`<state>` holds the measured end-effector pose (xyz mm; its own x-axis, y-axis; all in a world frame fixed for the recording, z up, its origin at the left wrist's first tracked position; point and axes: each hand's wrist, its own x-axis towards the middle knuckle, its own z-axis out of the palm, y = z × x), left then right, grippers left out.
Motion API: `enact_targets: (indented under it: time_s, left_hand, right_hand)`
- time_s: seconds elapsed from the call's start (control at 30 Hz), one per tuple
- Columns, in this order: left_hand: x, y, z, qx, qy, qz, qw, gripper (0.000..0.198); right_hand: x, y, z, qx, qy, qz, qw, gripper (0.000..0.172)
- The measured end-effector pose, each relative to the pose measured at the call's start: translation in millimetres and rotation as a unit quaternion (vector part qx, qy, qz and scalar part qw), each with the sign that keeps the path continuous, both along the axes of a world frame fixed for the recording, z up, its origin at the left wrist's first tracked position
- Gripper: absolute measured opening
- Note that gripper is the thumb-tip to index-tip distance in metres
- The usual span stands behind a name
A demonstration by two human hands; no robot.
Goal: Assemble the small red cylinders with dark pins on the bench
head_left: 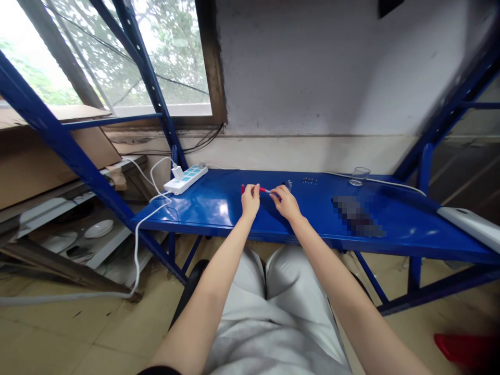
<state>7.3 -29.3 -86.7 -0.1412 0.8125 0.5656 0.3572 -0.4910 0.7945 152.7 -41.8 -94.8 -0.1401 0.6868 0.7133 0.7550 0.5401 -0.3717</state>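
Note:
Above the blue table (pixel 211 208), my left hand (pixel 250 201) pinches a slim red pen (pixel 263 189). The pen lies roughly level and points toward my right hand (pixel 288 203). My right fingertips are closed on its thin, pale end. A short red piece (pixel 242 188) shows just left of my left hand; I cannot tell whether it belongs to the pen. Behind my right hand are small clear and dark pieces (pixel 289 184), partly covered by the fingers. Several tiny metallic pieces (pixel 310 180) lie in rows farther right.
A white power strip (pixel 186 178) with a plugged-in cable sits at the table's left end. Toward the back right stands a clear glass (pixel 359 176). A blurred-out dark object (pixel 357 216) lies nearer me, and a white object (pixel 471 226) is on the right end.

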Motion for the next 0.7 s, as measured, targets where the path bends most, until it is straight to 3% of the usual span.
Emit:
enact_targets:
  time_s: [0.17, 0.4, 0.7]
  left_hand:
    - [0, 2, 0.0, -0.001, -0.044, -0.01, 0.999, 0.03]
    - [4, 5, -6.9, -0.052, -0.028, -0.134, 0.989, 0.028]
    - [4, 7, -11.0, -0.054, -0.025, -0.172, 0.983, 0.028]
  right_hand:
    - [2, 2, 0.5, 0.02, 0.012, -0.041, 0.999, 0.028]
    - [-5, -2, 0.3, -0.016, 0.032, 0.054, 0.998, 0.028]
    - [-5, 4, -5.2, -0.039, 0.021, 0.075, 0.996, 0.023]
